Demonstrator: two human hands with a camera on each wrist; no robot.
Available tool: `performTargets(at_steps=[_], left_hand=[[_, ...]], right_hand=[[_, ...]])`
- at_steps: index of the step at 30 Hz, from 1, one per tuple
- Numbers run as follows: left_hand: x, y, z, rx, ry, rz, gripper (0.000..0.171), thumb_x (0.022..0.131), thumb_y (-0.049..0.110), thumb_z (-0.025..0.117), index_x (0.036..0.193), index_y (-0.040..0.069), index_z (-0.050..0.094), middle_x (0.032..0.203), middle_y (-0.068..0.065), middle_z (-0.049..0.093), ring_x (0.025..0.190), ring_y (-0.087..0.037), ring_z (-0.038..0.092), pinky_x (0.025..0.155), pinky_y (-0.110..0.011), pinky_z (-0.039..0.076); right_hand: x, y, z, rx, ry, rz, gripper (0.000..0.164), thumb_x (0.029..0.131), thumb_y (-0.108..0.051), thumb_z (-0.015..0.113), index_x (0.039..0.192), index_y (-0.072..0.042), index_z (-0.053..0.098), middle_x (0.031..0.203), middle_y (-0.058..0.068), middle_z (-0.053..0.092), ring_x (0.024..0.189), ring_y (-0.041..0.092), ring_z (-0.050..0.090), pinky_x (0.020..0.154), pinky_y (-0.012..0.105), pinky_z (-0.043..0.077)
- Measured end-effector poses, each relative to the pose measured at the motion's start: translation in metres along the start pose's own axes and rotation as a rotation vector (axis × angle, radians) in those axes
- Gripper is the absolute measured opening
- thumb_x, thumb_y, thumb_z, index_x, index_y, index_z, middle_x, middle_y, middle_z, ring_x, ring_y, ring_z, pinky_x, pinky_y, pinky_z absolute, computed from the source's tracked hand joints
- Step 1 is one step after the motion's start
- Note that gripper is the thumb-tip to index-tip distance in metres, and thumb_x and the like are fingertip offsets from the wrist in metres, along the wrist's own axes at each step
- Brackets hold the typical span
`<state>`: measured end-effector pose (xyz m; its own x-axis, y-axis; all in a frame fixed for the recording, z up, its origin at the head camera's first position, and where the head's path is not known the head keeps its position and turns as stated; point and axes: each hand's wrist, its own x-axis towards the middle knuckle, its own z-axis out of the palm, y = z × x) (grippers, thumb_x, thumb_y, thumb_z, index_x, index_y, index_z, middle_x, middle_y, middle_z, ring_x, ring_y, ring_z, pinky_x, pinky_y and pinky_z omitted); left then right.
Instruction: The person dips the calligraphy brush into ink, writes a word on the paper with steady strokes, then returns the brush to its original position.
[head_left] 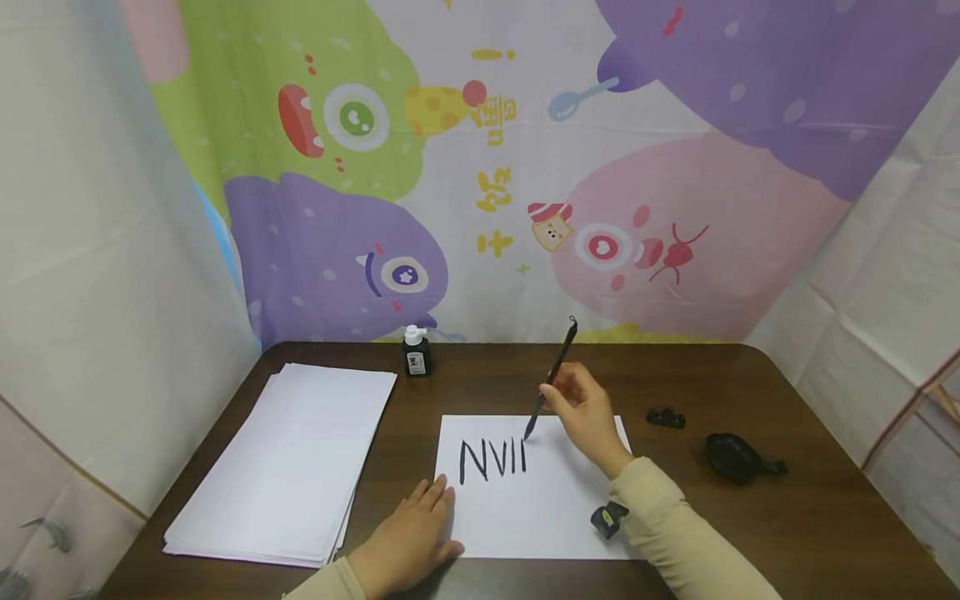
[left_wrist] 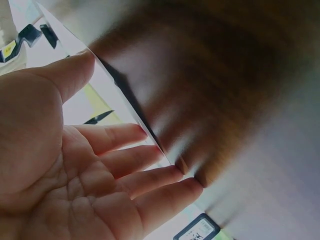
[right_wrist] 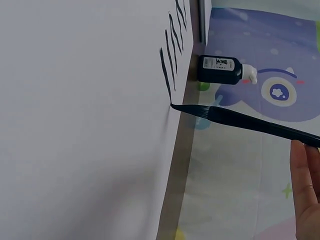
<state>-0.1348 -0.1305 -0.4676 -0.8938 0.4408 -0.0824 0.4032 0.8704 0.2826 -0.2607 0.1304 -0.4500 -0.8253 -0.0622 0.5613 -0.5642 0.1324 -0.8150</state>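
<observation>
In the head view, my right hand (head_left: 588, 408) pinches a black writing brush (head_left: 552, 372) upright and slightly tilted. Its dark tip meets the white paper sheet (head_left: 540, 517) at the top of the last stroke. The right wrist view shows the brush bristles (right_wrist: 192, 109) bent at that stroke. Black ink letters (head_left: 491, 460), an N, a V and two upright strokes, run across the upper left of the sheet. My left hand (head_left: 412, 529) rests at the sheet's left edge, fingers extended; the left wrist view shows its palm and fingers (left_wrist: 150, 187) over that edge.
A stack of white paper (head_left: 285, 467) lies at the left. Behind it stands a black ink bottle (head_left: 416, 354) with a white pump top. To the right are a small black brush rest (head_left: 666, 417) and a black leaf-shaped dish (head_left: 735, 457). A small black device (head_left: 606, 520) sits by the right cuff.
</observation>
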Motion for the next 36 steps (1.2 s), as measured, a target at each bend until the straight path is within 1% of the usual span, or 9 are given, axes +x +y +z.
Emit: performTargets(at_steps=[6,8,11,13,16,22,25,31,36], left_hand=[[0.000,0.000,0.000,0.007,0.003,0.004,0.070,0.088,0.039,0.069,0.137,-0.007,0.049,0.148,-0.027,0.044,0.134,-0.049,0.043,0.102,-0.062,0.043],[0.000,0.000,0.000,0.009,0.004,0.007,0.070,0.088,0.039,0.069,0.137,-0.007,0.049,0.148,-0.027,0.044,0.134,-0.049,0.043,0.102,-0.062,0.043],[0.000,0.000,0.000,0.011,0.010,0.013,0.070,0.088,0.039,0.069,0.137,-0.008,0.050,0.147,-0.028,0.045,0.133,-0.050,0.044,0.101,-0.062,0.044],[0.000,0.000,0.000,0.010,0.013,0.015,0.070,0.088,0.038,0.069,0.136,-0.008,0.050,0.147,-0.028,0.045,0.133,-0.050,0.044,0.101,-0.062,0.044],[0.000,0.000,-0.001,0.009,0.009,0.011,0.070,0.088,0.039,0.069,0.137,-0.007,0.050,0.147,-0.028,0.044,0.133,-0.050,0.044,0.102,-0.062,0.044],[0.000,0.000,-0.001,0.004,-0.003,-0.002,0.070,0.088,0.039,0.069,0.138,-0.006,0.049,0.149,-0.026,0.043,0.135,-0.049,0.042,0.103,-0.061,0.043],[0.000,0.000,0.000,0.002,-0.005,-0.002,0.070,0.088,0.039,0.069,0.138,-0.006,0.049,0.149,-0.026,0.043,0.135,-0.049,0.042,0.103,-0.062,0.043],[0.000,0.000,0.000,0.003,0.000,0.003,0.070,0.088,0.039,0.069,0.138,-0.007,0.049,0.148,-0.027,0.043,0.135,-0.049,0.042,0.102,-0.062,0.043],[0.000,0.000,-0.001,0.003,0.000,0.006,0.070,0.088,0.039,0.069,0.138,-0.007,0.049,0.148,-0.027,0.043,0.134,-0.049,0.043,0.102,-0.062,0.043]], right_hand=[[-0.001,-0.003,-0.001,-0.020,-0.016,0.024,0.020,0.088,0.006,0.067,0.103,0.012,0.055,0.090,0.021,0.061,0.082,0.033,0.069,0.070,0.040,0.061],[-0.002,-0.010,-0.002,-0.028,-0.023,0.026,0.021,0.087,0.008,0.066,0.103,0.014,0.054,0.089,0.023,0.060,0.081,0.037,0.067,0.071,0.043,0.061],[-0.002,-0.025,-0.002,-0.057,-0.031,0.020,0.019,0.087,0.010,0.065,0.102,0.014,0.054,0.086,0.024,0.060,0.078,0.041,0.065,0.070,0.047,0.060],[-0.003,-0.033,-0.002,-0.080,-0.034,0.001,0.017,0.087,0.010,0.065,0.100,0.012,0.055,0.083,0.023,0.060,0.075,0.042,0.065,0.068,0.047,0.060],[-0.004,-0.037,-0.003,-0.116,-0.034,-0.014,0.017,0.087,0.008,0.066,0.099,0.011,0.056,0.081,0.021,0.061,0.073,0.042,0.065,0.066,0.043,0.061],[-0.006,-0.040,-0.004,-0.177,-0.034,-0.026,0.017,0.086,0.007,0.068,0.099,0.009,0.058,0.081,0.018,0.062,0.071,0.032,0.066,0.065,0.028,0.060],[-0.007,-0.041,-0.005,-0.200,-0.029,-0.028,0.017,0.085,0.007,0.068,0.099,0.009,0.058,0.081,0.017,0.062,0.071,0.026,0.066,0.065,0.022,0.058],[-0.009,-0.043,-0.006,-0.228,-0.024,-0.043,0.018,0.085,0.007,0.069,0.100,0.010,0.059,0.081,0.017,0.063,0.073,0.015,0.064,0.066,0.019,0.058],[-0.010,-0.045,-0.007,-0.260,-0.020,-0.071,0.017,0.084,0.007,0.070,0.098,0.007,0.060,0.080,0.014,0.063,0.073,0.008,0.062,0.066,0.019,0.058]])
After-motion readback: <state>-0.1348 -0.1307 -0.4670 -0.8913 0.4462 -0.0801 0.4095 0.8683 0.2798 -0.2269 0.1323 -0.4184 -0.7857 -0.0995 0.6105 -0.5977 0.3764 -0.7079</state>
